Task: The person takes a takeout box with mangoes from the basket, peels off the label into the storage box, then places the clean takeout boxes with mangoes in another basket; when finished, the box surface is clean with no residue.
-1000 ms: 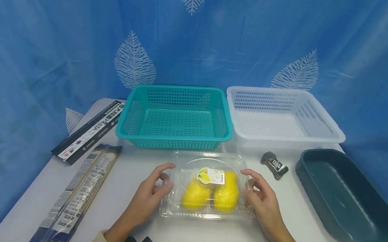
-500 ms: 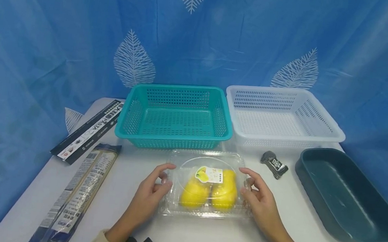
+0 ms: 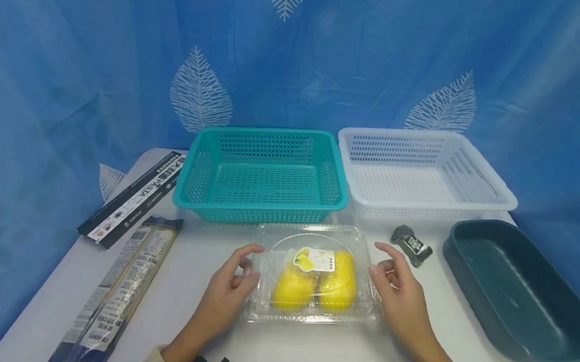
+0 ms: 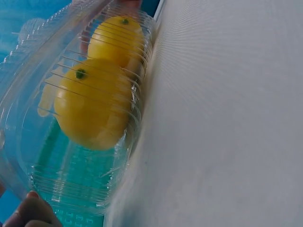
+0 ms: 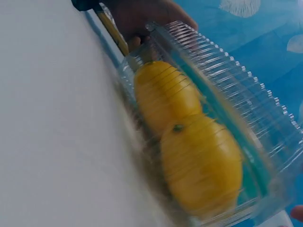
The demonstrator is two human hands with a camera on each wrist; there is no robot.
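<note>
A clear plastic clamshell box (image 3: 361, 309) lies on the white table in the head view, its lid down. Inside are two yellow lemons (image 4: 94, 104), also visible through the ribbed wall in the right wrist view. A label with a lemon picture (image 3: 315, 259) sits on the lid. My left hand (image 3: 229, 288) holds the box's left end, index finger and thumb bent at its edge. Beside the right end is my right hand (image 3: 401, 291), index finger and thumb spread apart, its other fingers loosely bent. In the right wrist view a fingertip (image 5: 297, 213) shows just off the box.
Behind the box stand a teal basket (image 3: 259, 209) and a white basket (image 3: 430, 206). A dark green tub (image 3: 518, 293) is at the right, near a small dark grey labelled item (image 3: 411, 245). On the left lie a black pasta box (image 3: 133, 199) and a long noodle packet (image 3: 122, 287).
My right hand has shifted right and slightly up, its fingers coming off the right end of the plastic box. The left hand stays at the left end.
</note>
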